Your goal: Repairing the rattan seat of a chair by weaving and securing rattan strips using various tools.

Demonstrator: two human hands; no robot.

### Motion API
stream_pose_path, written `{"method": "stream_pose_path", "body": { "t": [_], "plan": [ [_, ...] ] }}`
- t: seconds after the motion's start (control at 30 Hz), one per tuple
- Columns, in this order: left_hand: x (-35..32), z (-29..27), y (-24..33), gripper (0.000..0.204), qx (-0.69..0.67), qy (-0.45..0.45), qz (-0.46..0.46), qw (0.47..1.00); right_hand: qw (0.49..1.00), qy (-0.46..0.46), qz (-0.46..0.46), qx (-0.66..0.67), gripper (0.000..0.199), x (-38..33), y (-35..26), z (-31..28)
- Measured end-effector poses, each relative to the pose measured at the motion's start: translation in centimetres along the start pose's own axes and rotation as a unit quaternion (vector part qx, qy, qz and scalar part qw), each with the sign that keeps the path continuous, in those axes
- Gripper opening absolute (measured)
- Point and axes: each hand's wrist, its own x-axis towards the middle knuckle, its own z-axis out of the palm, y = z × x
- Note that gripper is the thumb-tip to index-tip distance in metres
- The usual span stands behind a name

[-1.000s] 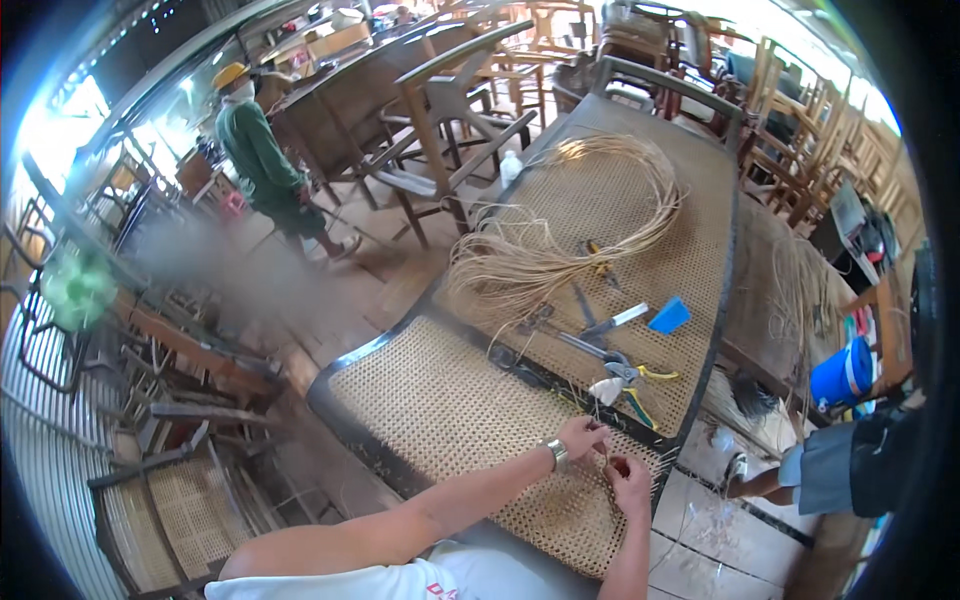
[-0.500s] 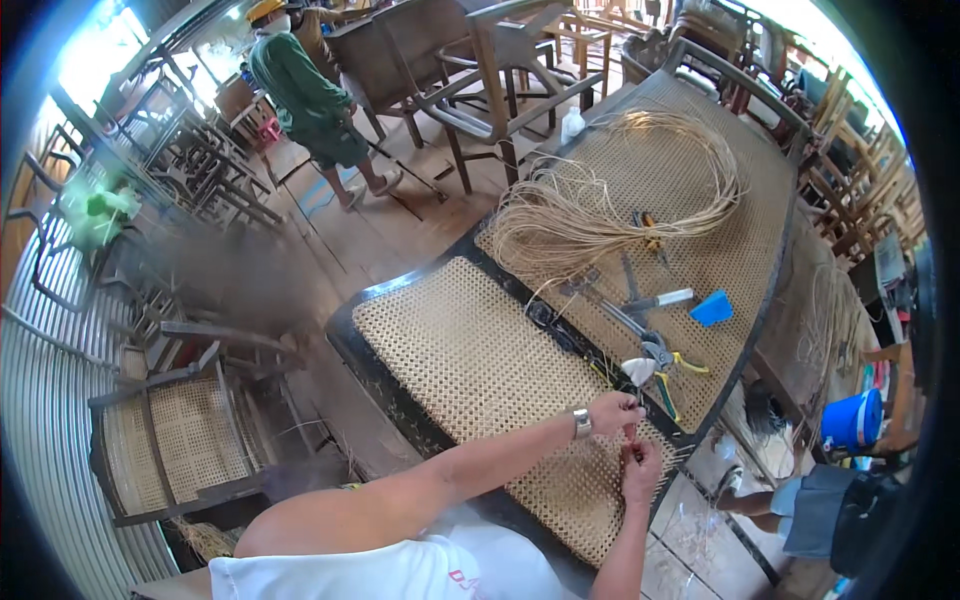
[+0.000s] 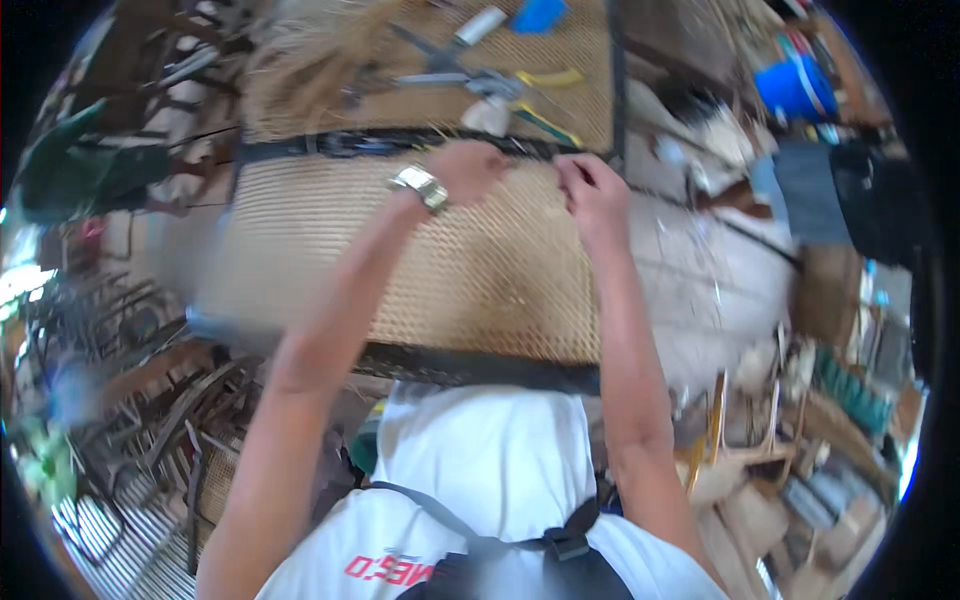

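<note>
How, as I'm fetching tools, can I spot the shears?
At the picture's top, past the black bar, lies a woven panel. The shears rest on its near right part. Their yellow handle sets them apart from the blue piece beyond.

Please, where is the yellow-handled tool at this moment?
In the head view, the tool lies at upper centre on the far woven panel, beside a white object.

Red letters (image 3: 388, 568) stand on the front of the person's white shirt (image 3: 490, 440). They look upside down from up here, and they slope a bit. Something black (image 3: 470, 578) sits right by one end. A tiny grey mark (image 3: 405, 552) near them is too blurry to read.
</note>
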Motion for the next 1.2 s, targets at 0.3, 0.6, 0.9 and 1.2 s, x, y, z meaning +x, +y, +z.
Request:
{"method": "stream_pose_path", "body": {
  "t": [0.3, 0.6, 0.9, 1.2],
  "plan": [
    [0.8, 2.0, 1.8, 0.036, 0.252, -0.062, 0.078, 0.962, 0.961, -0.043, 0.019, -0.272, 0.025, -1.9, 3.3, -1.3],
    [1.1, 2.0, 4.2, 0.029, 0.385, -0.101, 0.073, 0.914, 0.959, -0.067, 0.051, -0.271, 0.023, -2.7, 2.7, -1.3],
    [1.6, 2.2, 9.0, 0.02, 0.485, -0.135, 0.13, 0.854, 0.961, -0.021, 0.072, -0.266, 0.018, -3.0, 2.1, -1.8],
    [-0.9, 4.7, 5.0, 0.02, 0.38, -0.04, 0.104, 0.918, 0.963, -0.01, 0.017, -0.267, 0.018, -2.6, 3.7, -2.0]
  ]
}}
